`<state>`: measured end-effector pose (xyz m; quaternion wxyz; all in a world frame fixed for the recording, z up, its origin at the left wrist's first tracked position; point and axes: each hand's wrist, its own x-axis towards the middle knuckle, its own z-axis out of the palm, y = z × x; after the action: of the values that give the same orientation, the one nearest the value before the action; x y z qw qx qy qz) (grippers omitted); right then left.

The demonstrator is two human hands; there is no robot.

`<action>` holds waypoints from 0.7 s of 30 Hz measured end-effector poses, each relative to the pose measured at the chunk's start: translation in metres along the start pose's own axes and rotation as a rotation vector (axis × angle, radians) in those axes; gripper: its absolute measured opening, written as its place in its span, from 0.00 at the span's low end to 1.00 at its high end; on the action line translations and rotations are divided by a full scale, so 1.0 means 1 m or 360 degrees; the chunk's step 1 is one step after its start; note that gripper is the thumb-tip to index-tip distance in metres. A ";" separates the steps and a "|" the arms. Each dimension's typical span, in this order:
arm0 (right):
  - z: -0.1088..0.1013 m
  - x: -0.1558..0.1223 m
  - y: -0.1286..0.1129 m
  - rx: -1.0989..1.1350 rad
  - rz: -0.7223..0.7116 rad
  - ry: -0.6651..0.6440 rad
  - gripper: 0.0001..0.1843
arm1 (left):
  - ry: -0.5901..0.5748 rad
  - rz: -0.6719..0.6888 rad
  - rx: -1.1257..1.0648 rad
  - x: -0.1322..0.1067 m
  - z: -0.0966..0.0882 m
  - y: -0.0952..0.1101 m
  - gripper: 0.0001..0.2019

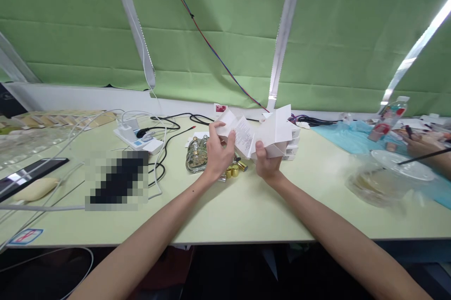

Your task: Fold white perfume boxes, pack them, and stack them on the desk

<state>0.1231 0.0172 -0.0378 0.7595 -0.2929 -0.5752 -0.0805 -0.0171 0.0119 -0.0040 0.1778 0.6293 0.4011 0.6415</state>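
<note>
Above the table, my left hand (220, 152) pinches a white folded sheet with small print (243, 134) between thumb and fingers. My right hand (268, 162) is closed on a white paper carton (276, 133) with its flaps spread, thumb on the near side. Sheet and carton meet between the hands; I cannot tell whether they are one piece. Clear glass bottles (196, 156) stand beside and partly behind my left hand. Several gold caps (232, 171) lie below the paper. Small white boxes with barcodes (291, 144) are stacked behind the carton, partly hidden.
To the left are a power strip (137, 139) with cables, a blurred-out dark object (120, 177) and a tablet-like device (31, 175). At right are a plastic tub (377, 182), a bottle (389, 119) on blue sheeting (341, 135), and another person's hand (423, 144).
</note>
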 end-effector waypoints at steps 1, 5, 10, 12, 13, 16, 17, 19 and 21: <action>0.000 0.000 0.000 -0.0001 0.0009 -0.0002 0.39 | -0.0018 -0.0017 0.0004 0.000 0.000 -0.001 0.17; 0.000 0.001 -0.002 0.0040 0.0125 0.0011 0.40 | -0.0140 -0.0071 -0.0008 0.000 0.001 -0.003 0.18; 0.000 0.001 -0.006 0.0164 0.0267 -0.0004 0.43 | -0.0333 -0.0136 -0.0013 0.000 0.001 -0.004 0.20; 0.000 0.002 -0.007 0.0172 0.0292 0.0002 0.43 | -0.0362 -0.0110 0.0023 0.000 0.001 -0.005 0.21; -0.001 0.002 -0.007 0.0181 0.0303 0.0004 0.43 | -0.0377 -0.0094 0.0034 -0.001 0.001 -0.005 0.21; -0.001 0.002 -0.008 0.0219 0.0326 0.0001 0.43 | -0.0439 -0.0072 0.0043 -0.001 0.000 -0.006 0.22; -0.002 0.003 -0.008 0.0228 0.0333 0.0001 0.43 | -0.0462 -0.0074 0.0043 -0.001 0.000 -0.006 0.23; -0.002 0.003 -0.008 0.0226 0.0347 0.0007 0.43 | -0.0508 -0.0085 0.0044 -0.002 0.000 -0.005 0.24; -0.003 0.003 -0.007 0.0215 0.0378 -0.0013 0.42 | -0.0559 -0.0086 0.0038 -0.002 0.000 -0.003 0.24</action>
<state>0.1232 0.0103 -0.0328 0.7794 -0.3073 -0.5437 0.0500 -0.0175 0.0127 -0.0077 0.2546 0.7228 0.3883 0.5119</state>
